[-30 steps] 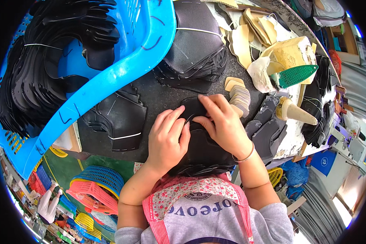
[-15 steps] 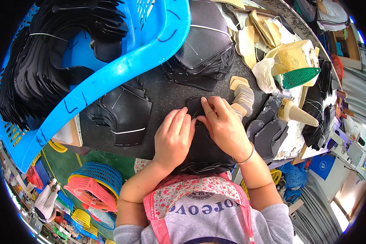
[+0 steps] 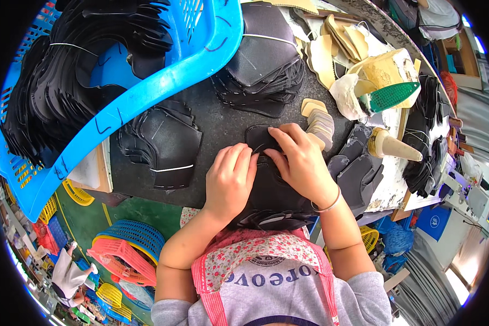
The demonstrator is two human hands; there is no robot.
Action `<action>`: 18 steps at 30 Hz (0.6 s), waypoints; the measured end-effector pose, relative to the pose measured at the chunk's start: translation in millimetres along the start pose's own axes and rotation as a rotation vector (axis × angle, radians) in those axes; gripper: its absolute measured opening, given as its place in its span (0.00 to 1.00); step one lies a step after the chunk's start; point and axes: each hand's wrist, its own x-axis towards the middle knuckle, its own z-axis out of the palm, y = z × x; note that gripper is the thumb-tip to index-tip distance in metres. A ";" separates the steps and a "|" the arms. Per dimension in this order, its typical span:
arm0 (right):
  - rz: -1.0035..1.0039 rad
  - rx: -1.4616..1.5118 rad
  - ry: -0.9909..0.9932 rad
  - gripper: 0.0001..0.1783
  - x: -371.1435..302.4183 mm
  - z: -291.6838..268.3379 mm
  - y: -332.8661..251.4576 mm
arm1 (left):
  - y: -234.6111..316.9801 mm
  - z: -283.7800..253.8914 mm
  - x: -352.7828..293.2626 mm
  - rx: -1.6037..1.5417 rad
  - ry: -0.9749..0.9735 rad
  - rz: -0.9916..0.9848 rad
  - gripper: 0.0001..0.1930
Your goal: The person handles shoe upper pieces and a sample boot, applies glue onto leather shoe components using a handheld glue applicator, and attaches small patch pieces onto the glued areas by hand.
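Note:
A small black leather-like piece [image 3: 258,136] with a rounded far edge lies between my two hands over the dark work table [image 3: 214,130]. My left hand [image 3: 229,178] is closed, its fingertips and thumb pinching the near left edge of the piece. My right hand [image 3: 304,168] presses its fingers on the right side, the thumb at the near edge. Under my hands and toward my body are more black pieces [image 3: 271,219], partly hidden by my wrists. Just right of my right fingers stands a leaning row of small beige and grey pieces [image 3: 320,129].
A large blue plastic basket [image 3: 146,95] full of black cut pieces overhangs the left. Tied black stacks [image 3: 263,54] lie beyond my hands. At the right are overlapping dark pieces [image 3: 358,171], a cream cone [image 3: 399,148], a green perforated paddle [image 3: 394,96] and a yellowish tub [image 3: 391,68].
The view has shifted slightly. Both hands stay on the black piece; my right thumb has moved a little away from the left fingers, and more of the piece shows.

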 end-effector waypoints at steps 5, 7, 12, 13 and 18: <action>-0.023 0.076 0.076 0.08 8.4 0.7 5.9 | 5.6 -6.4 5.1 -0.002 0.002 -0.010 0.08; -0.034 0.141 0.077 0.09 16.3 6.1 8.5 | 6.4 -9.1 8.4 -0.006 -0.003 -0.016 0.07; -0.030 0.225 -0.007 0.10 19.3 8.7 4.1 | -5.1 -12.6 24.4 -0.326 -0.020 -0.324 0.07; -0.016 0.224 -0.033 0.10 17.3 7.8 4.4 | -6.9 -16.1 29.3 -0.335 -0.085 -0.372 0.09; -0.052 0.245 -0.136 0.10 7.8 3.4 7.8 | -13.0 -14.3 32.1 -0.354 -0.158 -0.416 0.08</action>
